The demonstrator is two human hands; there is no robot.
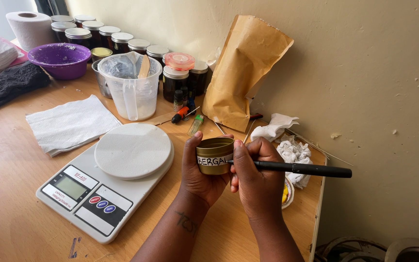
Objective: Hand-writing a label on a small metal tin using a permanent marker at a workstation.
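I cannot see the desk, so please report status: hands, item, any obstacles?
Left hand grips gold tin. Right hand holds black pen, tip on the tin's label. Kitchen scale close left, not touching.

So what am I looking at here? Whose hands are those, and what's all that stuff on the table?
There is one picture, taken by a camera worn on a person's head, looking down, so the hands are that person's own. The left hand holds a small round gold tin with a white label. The right hand holds a black pen, its tip on the label, writing letters. On the wooden table lie a white kitchen scale, a white paper napkin, a clear plastic jug with a wooden stick in it, a purple bowl, a row of dark jars with silver lids, and a brown paper bag leaning against the wall.
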